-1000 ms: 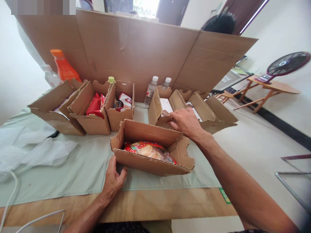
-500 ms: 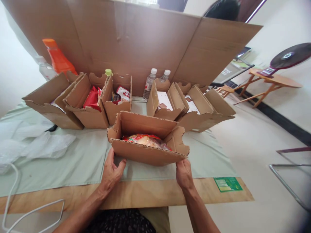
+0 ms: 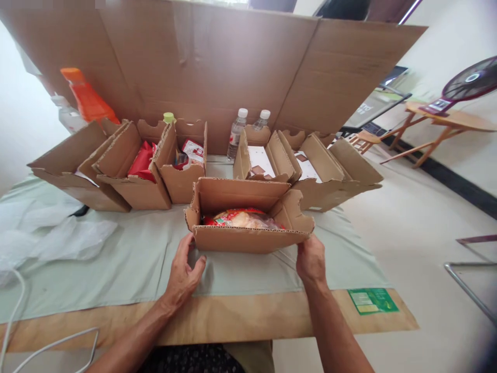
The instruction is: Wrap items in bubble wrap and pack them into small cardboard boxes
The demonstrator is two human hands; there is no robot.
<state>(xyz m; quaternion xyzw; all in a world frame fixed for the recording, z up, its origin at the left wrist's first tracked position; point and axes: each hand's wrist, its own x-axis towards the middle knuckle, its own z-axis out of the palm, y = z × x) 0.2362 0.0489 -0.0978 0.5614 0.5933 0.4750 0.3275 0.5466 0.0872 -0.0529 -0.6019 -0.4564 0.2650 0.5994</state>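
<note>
An open-topped cardboard box (image 3: 248,242) is in front of me, its long side facing me. Inside lies a red and clear plastic food packet (image 3: 250,219). My left hand (image 3: 184,274) has its fingers against the box's left end, thumb apart from the front wall. At the right end, my right hand (image 3: 311,260) is closed on the lower corner, with some fingers hidden behind the cardboard. Behind it stand similar boxes: one holds a red packet (image 3: 143,161), another a red-and-white packet (image 3: 193,151), and two hold white printed packs (image 3: 261,161).
A tall cardboard panel (image 3: 240,62) rises behind the row. Water bottles (image 3: 237,135) and an orange bottle (image 3: 87,98) stand before it. Clear plastic wrap (image 3: 77,238) and a white cable (image 3: 17,300) lie at left. A fan (image 3: 466,83) is on a wooden stand at right.
The box and both my hands have shifted slightly right, and the box sits a little farther from the table's front edge. The camera view has also moved slightly.
</note>
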